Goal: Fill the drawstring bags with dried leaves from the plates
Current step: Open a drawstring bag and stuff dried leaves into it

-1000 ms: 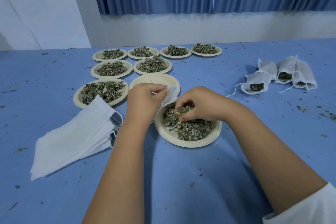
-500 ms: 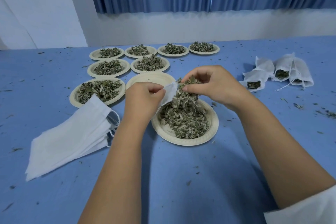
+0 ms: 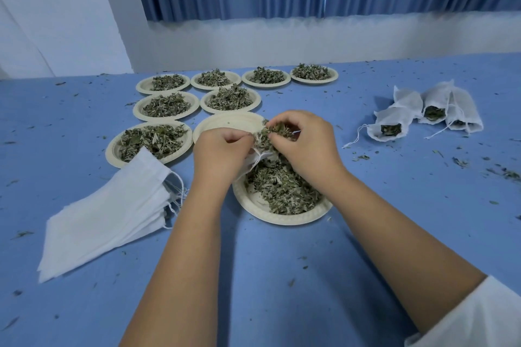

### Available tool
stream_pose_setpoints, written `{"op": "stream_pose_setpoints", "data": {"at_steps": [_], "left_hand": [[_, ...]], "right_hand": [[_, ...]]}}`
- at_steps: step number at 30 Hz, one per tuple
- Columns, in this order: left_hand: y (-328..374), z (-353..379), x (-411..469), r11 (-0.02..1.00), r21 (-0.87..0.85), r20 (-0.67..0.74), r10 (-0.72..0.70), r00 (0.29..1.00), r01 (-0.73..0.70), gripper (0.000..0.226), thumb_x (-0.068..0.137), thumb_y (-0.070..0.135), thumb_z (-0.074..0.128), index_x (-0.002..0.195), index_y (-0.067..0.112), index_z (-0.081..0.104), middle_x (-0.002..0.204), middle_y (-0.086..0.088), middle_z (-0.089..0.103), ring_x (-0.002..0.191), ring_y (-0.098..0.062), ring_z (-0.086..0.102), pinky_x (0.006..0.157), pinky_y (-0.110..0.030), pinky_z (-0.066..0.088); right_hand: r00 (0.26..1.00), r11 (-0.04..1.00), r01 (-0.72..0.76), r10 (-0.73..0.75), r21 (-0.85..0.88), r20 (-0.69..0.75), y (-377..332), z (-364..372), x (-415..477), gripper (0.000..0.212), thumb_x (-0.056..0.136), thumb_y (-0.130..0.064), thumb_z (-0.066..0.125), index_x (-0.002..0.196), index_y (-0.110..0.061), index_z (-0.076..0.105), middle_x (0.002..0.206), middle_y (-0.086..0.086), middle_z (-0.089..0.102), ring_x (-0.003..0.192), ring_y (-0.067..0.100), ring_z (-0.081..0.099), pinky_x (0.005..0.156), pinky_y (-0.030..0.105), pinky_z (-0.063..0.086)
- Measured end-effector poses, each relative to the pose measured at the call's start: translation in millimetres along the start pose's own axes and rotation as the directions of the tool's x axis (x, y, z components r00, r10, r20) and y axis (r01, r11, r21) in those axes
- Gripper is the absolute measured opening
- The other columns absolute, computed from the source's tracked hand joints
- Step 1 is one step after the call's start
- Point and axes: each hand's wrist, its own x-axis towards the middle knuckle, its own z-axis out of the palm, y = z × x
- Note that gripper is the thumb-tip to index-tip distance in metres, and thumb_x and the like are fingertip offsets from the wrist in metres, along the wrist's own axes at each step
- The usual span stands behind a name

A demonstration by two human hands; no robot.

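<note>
Bag (image 3: pixel 251 162): limp, light; left hand (image 3: pixel 222 155) pinches its mouth. Leaves (image 3: pixel 277 130): brittle, clutched by right hand (image 3: pixel 307 146) at plate's (image 3: pixel 282 220) 12 o'clock.

The plates (image 3: pixel 282 220) look like matt moulded paper. The drawstring bags (image 3: pixel 107 217) are thin, matt white cloth; the dried leaves (image 3: pixel 282 189) are dull and crinkled, the counter (image 3: pixel 282 276) smooth and matt.

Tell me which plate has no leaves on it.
The bare plate just beyond the left hand, directly behind the near plate; every other plate holds a heap of leaves.
</note>
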Motion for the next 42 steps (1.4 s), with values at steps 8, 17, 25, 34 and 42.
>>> {"op": "stream_pose_setpoints", "data": {"at_steps": [8, 17, 25, 34, 42], "left_hand": [[1.3, 1.6, -0.6, 0.996, -0.061, 0.034, -0.069, 0.997, 0.071, 0.027, 0.081, 0.007, 0.063, 0.057, 0.015, 0.072, 0.059, -0.002, 0.069, 0.059, -0.011, 0.06, 0.069, -0.033, 0.053], [3.0, 2.9, -2.2, 0.992, -0.114, 0.108, -0.038, 0.993, 0.05, 0.028, 0.084, 0.004, 0.061, 0.062, 0.019, 0.073, 0.056, 0.0, 0.068, 0.052, -0.021, 0.068, 0.065, -0.036, 0.057], [-4.3, 4.5, 3.6, 0.997, -0.06, 0.097, -0.049, 0.994, 0.055, 0.026, 0.085, 0.011, 0.067, 0.064, 0.025, 0.073, 0.051, 0.009, 0.064, 0.052, -0.01, 0.06, 0.07, -0.033, 0.057], [1.0, 4.2, -2.5, 0.994, -0.105, 0.102, 0.007, 0.995, 0.004, 0.02, 0.088, 0.007, 0.066, 0.072, 0.017, 0.073, 0.046, 0.013, 0.059, 0.038, 0.0, 0.051, 0.043, -0.012, 0.041], [0.7, 6.2, -2.3, 0.998, -0.053, 0.194, 0.036, 0.98, -0.027, 0.018, 0.086, 0.01, 0.068, 0.074, 0.023, 0.075, 0.053, 0.011, 0.062, 0.053, -0.007, 0.055, 0.067, -0.03, 0.049]], "right_hand": [[0.964, 0.979, 0.118, -0.073, -0.164, 0.257, 1.0, -0.7, -2.2, 0.023, 0.078, -0.011, 0.072, 0.097, -0.025, 0.072, 0.093, -0.003, 0.065, 0.087, 0.009, 0.057, 0.078, 0.025, 0.043], [0.938, 0.98, 0.06, 0.01, -0.192, 0.346, 4.0, -3.4, 1.1, 0.029, 0.071, -0.016, 0.082, 0.085, -0.024, 0.058, 0.075, -0.014, 0.054, 0.07, 0.001, 0.051, 0.059, 0.008, 0.036], [0.864, 0.986, -0.165, 0.125, 0.04, 0.488, 1.8, -14.8, 4.0, 0.023, 0.081, -0.015, 0.076, 0.101, -0.024, 0.073, 0.094, -0.012, 0.073, 0.086, 0.0, 0.068, 0.084, 0.014, 0.051], [0.93, 0.961, -0.245, 0.196, 0.128, 0.31, 4.5, -14.4, 1.0, 0.016, 0.077, -0.005, 0.08, 0.081, -0.013, 0.067, 0.069, -0.003, 0.068, 0.061, 0.007, 0.066, 0.068, 0.021, 0.054], [0.968, 0.973, -0.207, 0.187, 0.107, 0.167, 6.2, 3.0, -5.7, 0.027, 0.073, -0.003, 0.078, 0.063, -0.023, 0.064, 0.059, -0.01, 0.065, 0.052, -0.001, 0.059, 0.061, 0.017, 0.051]]}}
